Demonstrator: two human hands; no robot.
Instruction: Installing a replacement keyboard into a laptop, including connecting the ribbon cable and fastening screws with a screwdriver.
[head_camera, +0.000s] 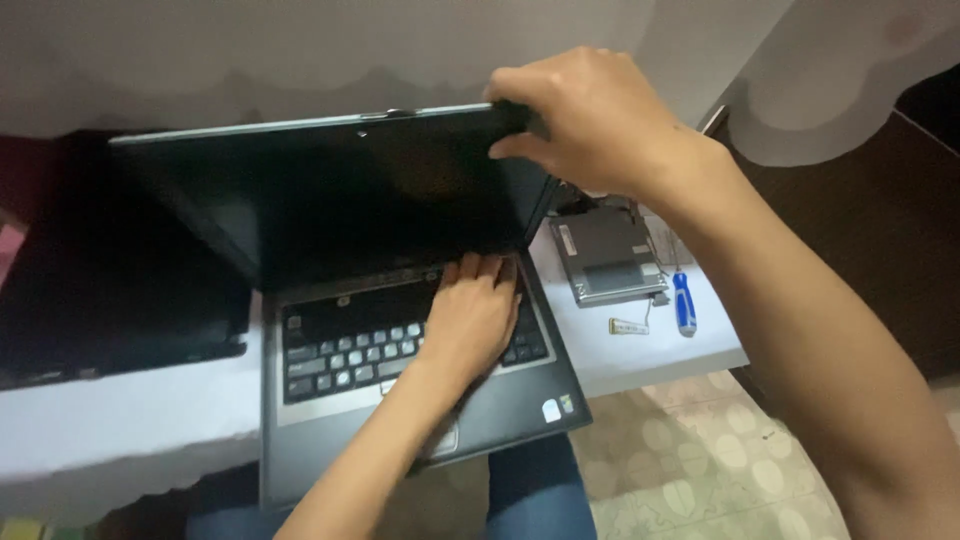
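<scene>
**Laptop overhanging table edge, lid held at one corner**

The laptop (400, 350) sat on the white table (120, 420) with its near edge projecting past the table edge, over the person's lap. Its lid (330, 190) stood partly raised, screen dark. The right hand (590, 120) was closed around the lid's far right corner, fingers over the top edge and thumb on the screen side. The left hand (475, 310) lay flat and spread on the right half of the keyboard (350, 345), fingertips close to the hinge line, holding nothing.

To the right, near the laptop, lay a grey drive (605, 255), a blue screwdriver (684, 303) and a small part (628, 325). A second dark device (110, 290) lay to the left.

Risks, as judged:
- Force applied at a single corner could twist the lid and strain the hinges or panel.
- If the lid came down, the left fingertips by the hinge could be pinched.
- With the base overhanging, lifting the left hand's weight while pulling the lid could tip or slide the laptop off toward the floor.
- The screwdriver and small part lay near the table's right edge; a sweep of the right forearm could knock them off.
</scene>
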